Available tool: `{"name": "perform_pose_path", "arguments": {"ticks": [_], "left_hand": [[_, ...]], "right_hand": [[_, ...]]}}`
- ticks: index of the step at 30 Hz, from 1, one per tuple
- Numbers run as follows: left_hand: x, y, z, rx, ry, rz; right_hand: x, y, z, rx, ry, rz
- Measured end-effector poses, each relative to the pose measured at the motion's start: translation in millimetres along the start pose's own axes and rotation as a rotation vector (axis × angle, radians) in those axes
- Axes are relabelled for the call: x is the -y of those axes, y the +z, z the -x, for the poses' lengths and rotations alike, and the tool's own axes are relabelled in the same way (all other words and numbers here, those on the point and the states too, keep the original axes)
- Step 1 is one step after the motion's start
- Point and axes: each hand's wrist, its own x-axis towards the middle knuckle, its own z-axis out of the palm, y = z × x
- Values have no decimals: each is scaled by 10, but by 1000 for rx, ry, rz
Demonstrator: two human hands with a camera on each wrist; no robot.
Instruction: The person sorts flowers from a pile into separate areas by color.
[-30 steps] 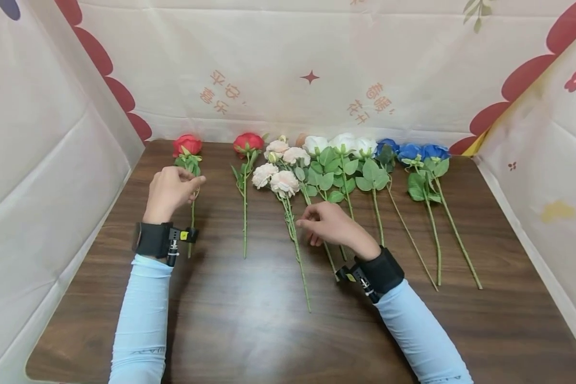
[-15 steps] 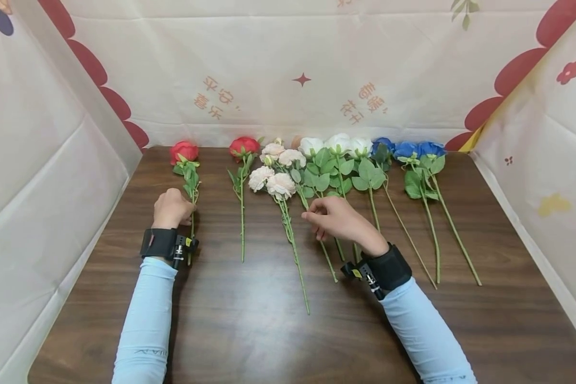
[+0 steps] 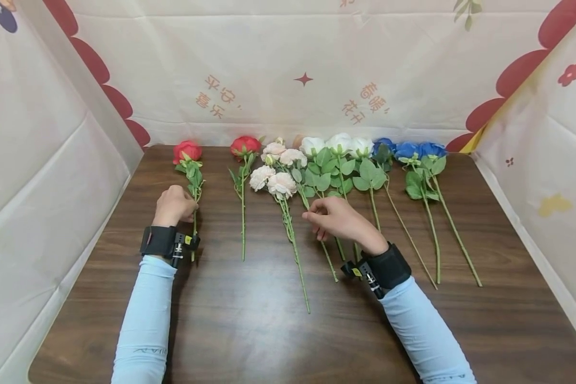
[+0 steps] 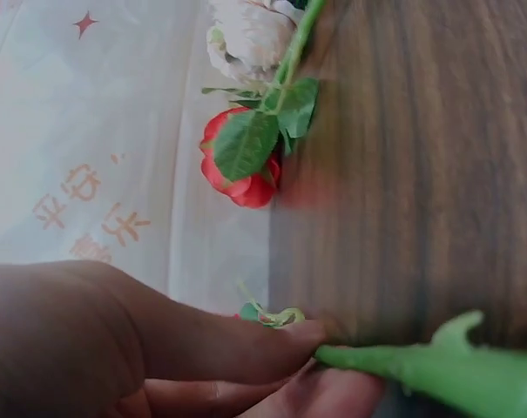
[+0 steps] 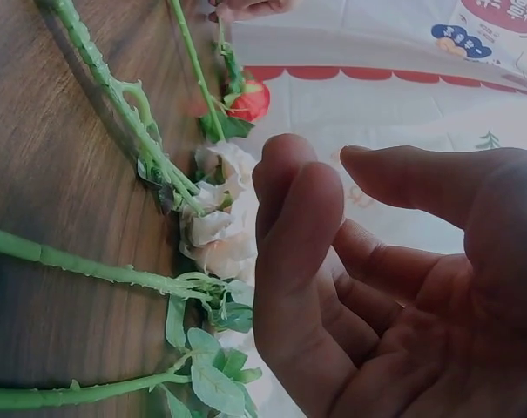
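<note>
My left hand (image 3: 175, 205) pinches the green stem (image 4: 437, 370) of the leftmost red rose (image 3: 187, 151), which lies on the dark wooden table (image 3: 249, 330). In the left wrist view thumb and fingers (image 4: 211, 344) close on that stem. My right hand (image 3: 333, 218) hovers over the stems of the pink rose spray (image 3: 273, 178) and the white roses (image 3: 338, 144). In the right wrist view its fingers (image 5: 298, 226) are loosely curved and hold nothing.
A second red rose (image 3: 246, 145) lies between the two hands. Three blue roses (image 3: 415, 150) lie at the right, stems toward me. Printed cloth walls (image 3: 288, 69) close in the table at the back and both sides.
My left hand slid back from the rose's leaves to its stem and nudged the rose slightly. The right hand stayed nearly in place.
</note>
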Motion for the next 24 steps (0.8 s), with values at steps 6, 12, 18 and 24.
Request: {"name": "perform_pose_path", "arguments": {"ticks": [6, 12, 18, 24], "left_hand": [[-130, -81, 117, -66, 69, 16], [-375, -196, 282, -124, 118, 101], [-575, -227, 396, -55, 120, 187], [-810, -68, 472, 66, 195, 278]], "right_hand": [[-13, -4, -8, 5, -6, -4], [-7, -50, 10, -2, 6, -12], [4, -68, 30, -43, 14, 7], [6, -30, 21, -82, -4, -20]]}}
